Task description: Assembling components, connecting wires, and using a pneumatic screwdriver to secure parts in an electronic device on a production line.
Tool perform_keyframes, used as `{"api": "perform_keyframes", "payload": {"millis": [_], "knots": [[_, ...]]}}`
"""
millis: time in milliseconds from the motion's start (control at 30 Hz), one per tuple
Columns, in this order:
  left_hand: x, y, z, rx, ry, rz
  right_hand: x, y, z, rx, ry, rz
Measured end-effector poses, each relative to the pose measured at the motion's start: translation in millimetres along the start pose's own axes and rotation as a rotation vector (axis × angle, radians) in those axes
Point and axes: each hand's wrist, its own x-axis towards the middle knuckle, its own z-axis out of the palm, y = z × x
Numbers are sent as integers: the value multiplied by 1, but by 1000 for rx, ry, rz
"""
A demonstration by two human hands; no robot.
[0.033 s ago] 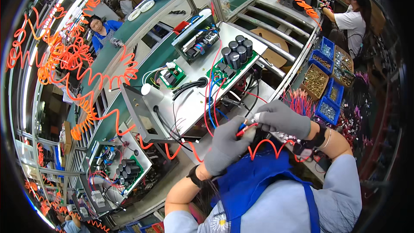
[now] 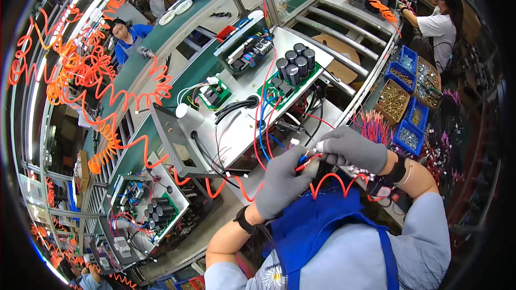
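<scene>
Both of my hands wear grey gloves and meet in front of the blue apron, over the near edge of the open electronic unit. My left hand (image 2: 287, 174) is closed around a small bunch of red and blue wires (image 2: 305, 162). A small white connector (image 2: 294, 142) shows above its fingertips. My right hand (image 2: 355, 149) pinches at the ends of the same wires, its fingers bent; the exact grip is partly hidden. Beyond them lies the unit's metal chassis (image 2: 236, 139), with a green circuit board (image 2: 285, 92) bearing several black capacitors (image 2: 295, 63).
An orange coiled air hose (image 2: 328, 178) crosses below my hands. Blue bins of fasteners (image 2: 409, 135) and bundles of red wires (image 2: 373, 128) lie to the right. Another open unit (image 2: 156, 209) stands at lower left. Rollers (image 2: 344, 32) run behind; people work at far left and right.
The white connector now shows above my left fingertips. The wires between my hands have shifted slightly; both hands stay almost in place.
</scene>
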Motion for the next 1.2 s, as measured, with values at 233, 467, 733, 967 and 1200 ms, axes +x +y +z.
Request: {"api": "perform_keyframes", "payload": {"millis": [233,467,733,967,1200], "knots": [[14,-9,-23,-462,-116,-264,6,-3,9,-418,250,-969],[14,-11,-18,-526,-131,-290,25,2,7,-592,192,-956],[4,-17,5,-352,224,-160,44,11,6,83,-82,-422],[-1,-10,-8,-739,314,-215,65,39,51,-615,-159,-914],[-12,-56,-5,-630,584,-33,104,54,54,-804,-217,-1150]]}}
